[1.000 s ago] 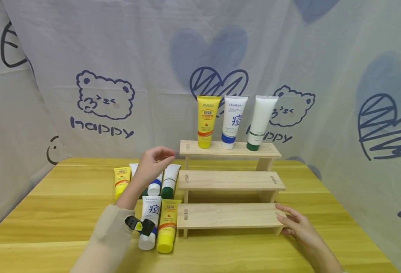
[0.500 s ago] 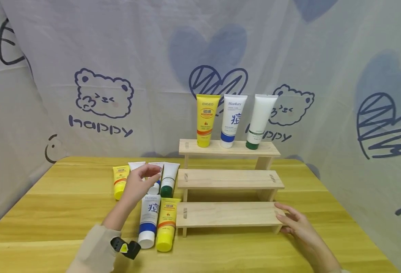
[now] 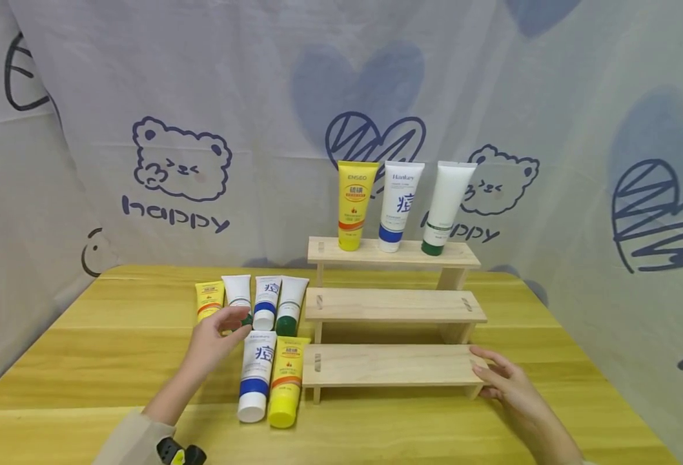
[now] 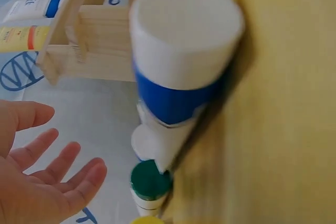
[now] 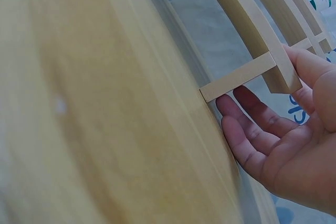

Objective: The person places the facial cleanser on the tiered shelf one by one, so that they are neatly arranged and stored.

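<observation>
My left hand [image 3: 215, 342] hovers with bent, parted fingers over the lying tubes and holds nothing; its bare palm shows in the left wrist view. Closest to it are a white-and-green tube [image 3: 237, 289] and a white-and-blue tube [image 3: 256, 371]. A yellow tube [image 3: 286, 381] lies between that one and the three-step wooden display stand [image 3: 385, 365]. With thumb and fingers, my right hand [image 3: 507, 384] grips the right end of the lowest step, the fingertips against its leg [image 5: 239, 77]. Upright on the top step are a yellow tube [image 3: 356, 206], a white-and-blue tube [image 3: 399, 206] and a white-and-green tube [image 3: 446, 206].
In the back row of lying tubes are also a small yellow tube [image 3: 209, 298], a white-and-blue tube [image 3: 266, 302] and a white-and-green tube [image 3: 291, 305]. Behind the wooden table [image 3: 86, 361] hangs a printed cloth [image 3: 272, 84].
My left hand has moved left and down, away from the stand's top step, uncovering the back tubes. The right hand stays on the lowest step.
</observation>
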Available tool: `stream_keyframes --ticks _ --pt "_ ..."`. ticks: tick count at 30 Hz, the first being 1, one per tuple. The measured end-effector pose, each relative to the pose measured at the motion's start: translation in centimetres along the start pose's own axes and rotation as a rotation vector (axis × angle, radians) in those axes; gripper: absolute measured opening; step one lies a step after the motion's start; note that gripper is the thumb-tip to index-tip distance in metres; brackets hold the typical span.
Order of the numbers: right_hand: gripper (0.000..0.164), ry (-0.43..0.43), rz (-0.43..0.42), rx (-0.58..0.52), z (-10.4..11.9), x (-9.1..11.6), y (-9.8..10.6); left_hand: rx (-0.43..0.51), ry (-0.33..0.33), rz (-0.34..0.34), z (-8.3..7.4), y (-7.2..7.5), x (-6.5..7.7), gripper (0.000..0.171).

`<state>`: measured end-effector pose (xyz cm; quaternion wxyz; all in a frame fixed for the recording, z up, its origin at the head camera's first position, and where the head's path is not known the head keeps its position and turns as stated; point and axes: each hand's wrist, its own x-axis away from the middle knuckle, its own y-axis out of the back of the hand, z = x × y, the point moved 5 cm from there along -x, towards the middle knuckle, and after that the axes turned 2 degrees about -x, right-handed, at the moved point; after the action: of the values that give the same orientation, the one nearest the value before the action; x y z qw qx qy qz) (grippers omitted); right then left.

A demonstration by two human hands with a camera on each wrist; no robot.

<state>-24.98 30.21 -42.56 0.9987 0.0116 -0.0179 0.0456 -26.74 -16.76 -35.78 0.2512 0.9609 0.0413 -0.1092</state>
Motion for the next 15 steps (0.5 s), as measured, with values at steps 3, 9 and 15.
stream_keyframes --ticks 3,9,15 --pt "0.028 -0.004 -0.002 -0.002 0.0 0.1 0.0 -0.004 0.043 0.043 0.8 -0.3 0.7 0.035" --pt "0.027 0.0 -0.009 -0.003 -0.1 0.1 0.0 -0.025 0.081 0.139 1.8 -0.8 1.3 0.046" --pt "0.027 -0.001 -0.009 0.018 -0.1 0.0 0.0 -0.001 0.124 0.263 2.3 -1.3 1.7 0.064"
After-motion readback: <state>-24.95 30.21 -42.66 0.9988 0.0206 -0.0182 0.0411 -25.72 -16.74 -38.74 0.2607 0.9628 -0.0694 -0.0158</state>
